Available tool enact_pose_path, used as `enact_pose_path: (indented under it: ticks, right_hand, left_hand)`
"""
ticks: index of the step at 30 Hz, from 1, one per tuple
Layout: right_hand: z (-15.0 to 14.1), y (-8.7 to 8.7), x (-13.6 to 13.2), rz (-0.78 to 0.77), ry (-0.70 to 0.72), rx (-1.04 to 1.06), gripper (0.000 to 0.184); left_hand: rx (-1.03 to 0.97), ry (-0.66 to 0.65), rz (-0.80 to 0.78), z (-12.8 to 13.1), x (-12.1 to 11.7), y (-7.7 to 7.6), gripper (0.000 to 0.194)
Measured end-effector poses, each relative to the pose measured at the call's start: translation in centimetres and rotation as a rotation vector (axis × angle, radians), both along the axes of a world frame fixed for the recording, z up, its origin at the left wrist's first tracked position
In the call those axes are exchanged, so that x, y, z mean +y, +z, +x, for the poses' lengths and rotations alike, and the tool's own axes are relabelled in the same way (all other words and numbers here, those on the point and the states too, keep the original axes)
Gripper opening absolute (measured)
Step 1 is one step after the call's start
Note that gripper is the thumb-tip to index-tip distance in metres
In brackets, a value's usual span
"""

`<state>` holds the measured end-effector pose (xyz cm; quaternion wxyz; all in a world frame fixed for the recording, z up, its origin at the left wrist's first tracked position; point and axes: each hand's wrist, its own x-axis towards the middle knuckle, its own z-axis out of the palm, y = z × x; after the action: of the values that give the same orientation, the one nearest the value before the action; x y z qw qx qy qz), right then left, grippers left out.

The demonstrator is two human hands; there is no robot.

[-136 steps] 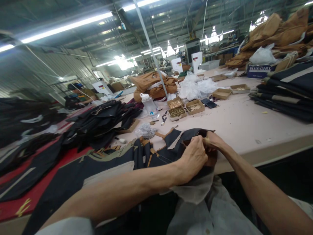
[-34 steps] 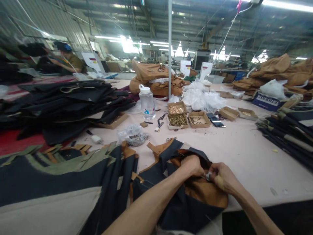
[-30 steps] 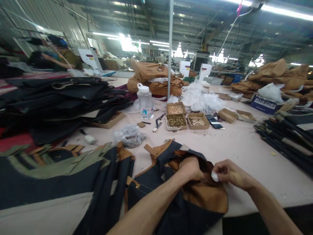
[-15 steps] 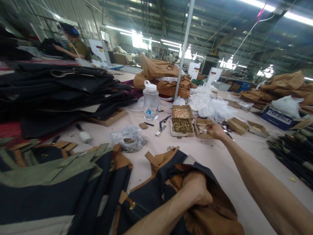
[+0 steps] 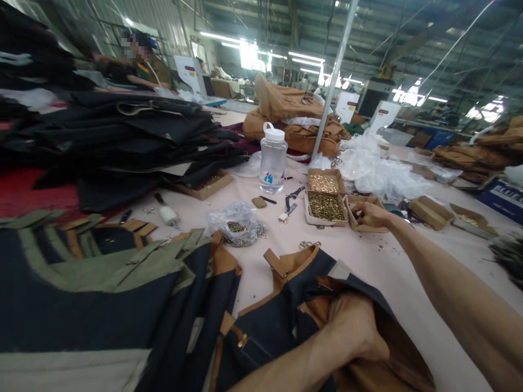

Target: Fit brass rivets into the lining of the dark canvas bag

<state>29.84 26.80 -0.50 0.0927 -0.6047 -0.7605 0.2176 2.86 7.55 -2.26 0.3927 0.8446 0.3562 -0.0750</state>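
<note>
My left hand (image 5: 356, 333) is closed on the tan lining of a dark navy and tan garment (image 5: 286, 305) lying at the near edge of the table. My right arm stretches forward, and my right hand (image 5: 370, 214) reaches into a small cardboard box (image 5: 354, 224), fingers curled in a pinch over its small metal parts; what they hold is too small to see. Beside it stand two more boxes of brass-coloured fasteners (image 5: 326, 207).
A clear plastic bottle (image 5: 273, 165), a bag of metal parts (image 5: 237, 224), small tools (image 5: 291, 198) and white plastic bags (image 5: 379, 169) lie on the pale table (image 5: 392, 272). Dark garment stacks (image 5: 122, 141) fill the left; tan garments (image 5: 294, 120) behind. A person (image 5: 143, 65) sits far left.
My right hand left the garment, reached forward to the small box and stays there. My left hand kept its grip on the garment. The view shifted left and closer.
</note>
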Motion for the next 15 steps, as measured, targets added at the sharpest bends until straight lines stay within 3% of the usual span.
enact_pose_path:
  ticks: [2, 4, 9, 12, 15]
  right_hand:
    - [0.4, 0.1, -0.2, -0.053, 0.068, -0.005, 0.04]
    - [1.0, 0.3, -0.3, -0.034, -0.004, -0.071, 0.04]
    - [4.0, 0.4, -1.0, 0.215, -0.539, -0.316, 0.043]
    - [6.3, -0.3, -1.9, 0.198, -0.851, -0.366, 0.045]
    - [7.7, -1.6, -2.8, 0.125, -0.914, -0.289, 0.03]
  left_hand:
    - [0.016, -0.001, 0.014, 0.0, 0.1, 0.1, 0.082]
    - [0.008, 0.004, 0.03, 0.0, 0.1, 0.2, 0.082]
    - [0.021, 0.015, 0.043, -0.3, -0.1, 0.9, 0.076]
    - [0.007, 0.027, 0.053, -0.4, -0.4, 1.3, 0.073]
    - [0.036, -0.007, 0.035, -0.1, -0.4, 1.2, 0.073]
